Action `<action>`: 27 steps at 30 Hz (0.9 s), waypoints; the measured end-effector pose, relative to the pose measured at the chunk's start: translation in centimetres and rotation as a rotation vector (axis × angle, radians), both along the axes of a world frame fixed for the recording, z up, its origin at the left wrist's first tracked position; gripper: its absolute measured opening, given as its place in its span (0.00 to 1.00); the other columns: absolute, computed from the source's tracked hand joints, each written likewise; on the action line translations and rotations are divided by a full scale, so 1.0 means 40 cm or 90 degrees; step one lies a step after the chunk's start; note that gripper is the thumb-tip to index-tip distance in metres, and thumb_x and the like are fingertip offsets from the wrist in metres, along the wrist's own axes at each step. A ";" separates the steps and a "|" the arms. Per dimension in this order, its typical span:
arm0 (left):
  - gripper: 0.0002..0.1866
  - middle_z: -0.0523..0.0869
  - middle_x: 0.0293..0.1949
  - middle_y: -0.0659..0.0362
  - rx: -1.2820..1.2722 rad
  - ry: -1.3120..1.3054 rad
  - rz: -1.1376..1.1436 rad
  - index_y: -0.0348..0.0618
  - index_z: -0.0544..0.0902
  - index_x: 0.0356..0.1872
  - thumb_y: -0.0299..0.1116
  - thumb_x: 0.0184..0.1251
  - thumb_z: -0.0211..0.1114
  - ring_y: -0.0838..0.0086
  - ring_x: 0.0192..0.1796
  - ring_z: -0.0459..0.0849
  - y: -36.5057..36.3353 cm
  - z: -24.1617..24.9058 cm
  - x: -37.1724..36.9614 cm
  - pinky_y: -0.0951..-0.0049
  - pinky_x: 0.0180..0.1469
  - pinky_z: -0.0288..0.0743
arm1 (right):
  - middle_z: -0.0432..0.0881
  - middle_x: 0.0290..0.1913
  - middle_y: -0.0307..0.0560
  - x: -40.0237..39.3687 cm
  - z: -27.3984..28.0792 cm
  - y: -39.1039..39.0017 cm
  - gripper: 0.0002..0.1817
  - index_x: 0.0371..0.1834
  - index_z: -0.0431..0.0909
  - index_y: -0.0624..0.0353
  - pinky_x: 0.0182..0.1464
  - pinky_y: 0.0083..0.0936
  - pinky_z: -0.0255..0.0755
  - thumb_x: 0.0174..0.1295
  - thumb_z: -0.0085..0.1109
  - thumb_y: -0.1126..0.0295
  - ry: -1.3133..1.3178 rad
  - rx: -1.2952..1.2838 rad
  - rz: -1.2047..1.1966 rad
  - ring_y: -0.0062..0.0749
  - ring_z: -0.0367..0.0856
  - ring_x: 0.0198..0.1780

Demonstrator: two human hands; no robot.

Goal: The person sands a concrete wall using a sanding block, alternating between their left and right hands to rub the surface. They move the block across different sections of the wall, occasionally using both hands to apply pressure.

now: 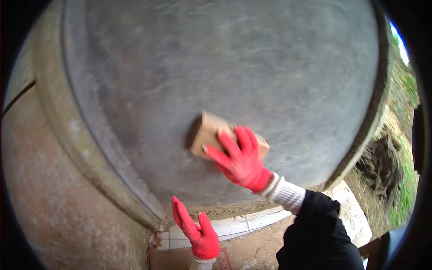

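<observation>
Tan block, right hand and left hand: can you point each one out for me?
Tan block (207,132), head view: bare face beside the fingers.
Right hand (243,164), head view: middle of the red glove.
Left hand (200,235), head view: middle of the red glove, below the thumb.

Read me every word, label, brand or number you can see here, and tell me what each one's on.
"NO", seemingly with more letters after it: on the red printed patch beside the left hand; the rest is too blurred or cut off to read.
I can make out no other text, including on the wooden block under the right hand.
</observation>
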State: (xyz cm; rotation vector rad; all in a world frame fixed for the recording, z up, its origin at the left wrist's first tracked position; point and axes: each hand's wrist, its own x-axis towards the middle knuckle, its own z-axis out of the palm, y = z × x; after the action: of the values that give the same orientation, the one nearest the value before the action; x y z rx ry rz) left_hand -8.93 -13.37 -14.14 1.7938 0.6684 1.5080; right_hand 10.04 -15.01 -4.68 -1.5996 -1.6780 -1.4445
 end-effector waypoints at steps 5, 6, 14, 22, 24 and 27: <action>0.44 0.57 0.74 0.45 0.327 0.192 -0.040 0.34 0.61 0.71 0.40 0.55 0.72 0.46 0.76 0.53 0.015 -0.006 0.234 0.42 0.74 0.48 | 0.69 0.63 0.46 0.151 -0.134 -0.090 0.32 0.62 0.74 0.43 0.62 0.49 0.71 0.46 0.61 0.66 -0.151 -0.194 0.043 0.52 0.71 0.59; 0.49 0.56 0.75 0.47 0.481 0.304 -0.024 0.38 0.62 0.71 0.46 0.49 0.77 0.46 0.76 0.53 0.014 -0.024 0.281 0.41 0.74 0.48 | 0.70 0.63 0.45 0.194 -0.189 -0.159 0.32 0.62 0.74 0.44 0.61 0.47 0.73 0.48 0.60 0.66 -0.150 -0.256 0.006 0.49 0.73 0.59; 0.46 0.62 0.71 0.57 0.785 0.401 -0.204 0.50 0.67 0.69 0.45 0.46 0.78 0.51 0.72 0.59 -0.275 -0.069 0.708 0.41 0.71 0.56 | 0.74 0.56 0.50 0.506 -0.307 -0.654 0.27 0.54 0.75 0.58 0.59 0.47 0.73 0.46 0.65 0.68 0.092 -0.064 -0.066 0.47 0.76 0.54; 0.36 0.67 0.59 0.55 0.985 0.067 -0.004 0.54 0.71 0.67 0.29 0.53 0.70 0.59 0.59 0.69 -0.459 0.156 1.038 0.48 0.66 0.68 | 0.71 0.64 0.55 0.729 -0.123 -0.899 0.43 0.61 0.71 0.54 0.69 0.63 0.55 0.34 0.74 0.59 0.107 0.095 -0.272 0.59 0.68 0.64; 0.45 0.69 0.59 0.55 0.968 0.139 -0.054 0.50 0.70 0.68 0.38 0.41 0.76 0.58 0.61 0.68 -0.508 0.327 1.053 0.46 0.70 0.59 | 0.70 0.65 0.55 0.772 0.010 -0.939 0.47 0.64 0.71 0.54 0.70 0.61 0.55 0.31 0.76 0.61 0.081 0.140 -0.262 0.60 0.66 0.65; 0.45 0.69 0.60 0.56 0.950 0.135 -0.016 0.50 0.71 0.66 0.38 0.38 0.77 0.59 0.61 0.68 -0.606 0.475 1.092 0.51 0.68 0.61 | 0.69 0.65 0.54 0.830 0.135 -0.981 0.50 0.66 0.70 0.54 0.71 0.58 0.54 0.29 0.78 0.65 0.061 0.187 -0.205 0.59 0.65 0.67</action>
State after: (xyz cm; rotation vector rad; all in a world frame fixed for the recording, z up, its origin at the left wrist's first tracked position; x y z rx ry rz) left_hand 34.74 -37.62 4.86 2.9623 -0.6692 1.9615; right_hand 43.23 -54.24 0.73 -1.7912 -1.1290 -1.6456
